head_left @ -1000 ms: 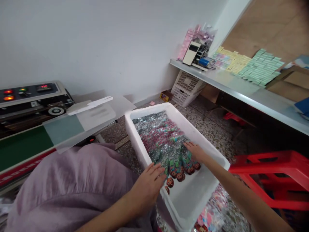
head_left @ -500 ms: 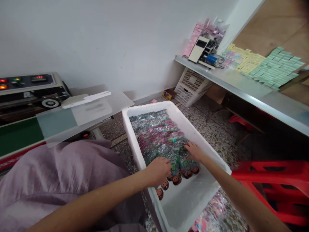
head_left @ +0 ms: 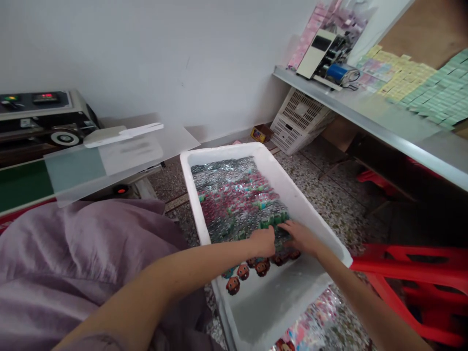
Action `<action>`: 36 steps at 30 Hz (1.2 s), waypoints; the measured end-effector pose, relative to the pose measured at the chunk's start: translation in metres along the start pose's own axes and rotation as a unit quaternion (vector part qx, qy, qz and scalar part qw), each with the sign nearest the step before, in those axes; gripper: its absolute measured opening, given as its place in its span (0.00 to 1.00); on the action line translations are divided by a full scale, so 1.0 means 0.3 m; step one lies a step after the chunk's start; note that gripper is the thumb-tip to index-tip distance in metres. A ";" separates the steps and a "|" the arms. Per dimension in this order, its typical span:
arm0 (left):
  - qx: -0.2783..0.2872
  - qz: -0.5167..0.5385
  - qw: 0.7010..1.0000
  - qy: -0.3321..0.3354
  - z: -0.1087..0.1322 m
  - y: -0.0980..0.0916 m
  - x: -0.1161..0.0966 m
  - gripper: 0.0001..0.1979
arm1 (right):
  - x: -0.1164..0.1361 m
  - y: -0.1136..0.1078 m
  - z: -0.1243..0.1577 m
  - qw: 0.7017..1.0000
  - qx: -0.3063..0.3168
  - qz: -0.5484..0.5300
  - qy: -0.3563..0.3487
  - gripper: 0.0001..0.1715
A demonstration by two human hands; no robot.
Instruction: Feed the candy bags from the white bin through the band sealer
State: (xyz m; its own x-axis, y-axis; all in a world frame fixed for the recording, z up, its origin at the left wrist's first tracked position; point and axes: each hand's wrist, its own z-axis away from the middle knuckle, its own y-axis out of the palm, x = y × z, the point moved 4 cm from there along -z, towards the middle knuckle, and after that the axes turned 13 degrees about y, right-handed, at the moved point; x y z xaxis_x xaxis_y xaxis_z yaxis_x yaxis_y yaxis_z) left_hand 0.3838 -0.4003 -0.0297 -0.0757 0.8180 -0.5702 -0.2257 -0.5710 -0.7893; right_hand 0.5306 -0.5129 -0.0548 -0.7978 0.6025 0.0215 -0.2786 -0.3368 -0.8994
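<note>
A white foam box (head_left: 310, 214) stands in front of me, filled at its far part with rows of glossy clear-wrapped packets (head_left: 237, 195). At the near end of the rows, packets with cartoon figures (head_left: 262, 266) show brown-haired heads. My left hand (head_left: 262, 242) is over these near packets with its fingers curled; what they hold, if anything, is hidden. Just to its right, my right hand (head_left: 300, 238) lies on the packets by the box's right wall, fingers stretched out and apart.
On the left is a machine (head_left: 44, 117) with lit displays, a green belt (head_left: 22, 185) and a clear sheet. A metal bench (head_left: 369, 117) carries a small machine and card stacks. Plastic crates (head_left: 296, 122) sit below it. A red stool (head_left: 413, 273) stands right; shiny packets (head_left: 310, 321) lie below the box.
My left hand has moved right and slightly up, closer to my right hand. Green parts of the packets now show in a row between them. The view has shifted a little.
</note>
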 end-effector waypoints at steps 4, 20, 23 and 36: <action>-0.049 -0.057 0.997 0.025 -0.056 0.037 -0.024 0.28 | -0.010 0.016 0.034 0.999 0.040 0.017 -0.017 0.34; -0.007 -0.066 0.992 0.112 -0.141 0.158 -0.013 0.25 | -0.066 0.046 0.039 0.994 0.100 0.038 0.017 0.51; 0.004 -0.066 0.994 0.092 -0.137 0.151 0.005 0.27 | -0.038 0.036 0.015 0.996 0.081 0.026 -0.020 0.36; 0.045 -0.127 0.987 0.084 -0.071 0.064 0.048 0.27 | -0.024 0.030 0.001 0.997 0.061 0.043 -0.023 0.30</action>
State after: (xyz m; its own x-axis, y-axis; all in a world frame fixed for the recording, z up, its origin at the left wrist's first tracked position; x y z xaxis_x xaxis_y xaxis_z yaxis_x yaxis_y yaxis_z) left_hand 0.3991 -0.4010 -0.0577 0.1542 0.9073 -0.3912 -0.3024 -0.3335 -0.8929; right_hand 0.5336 -0.5205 -0.0630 -0.8444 0.5348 -0.0304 -0.2695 -0.4732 -0.8387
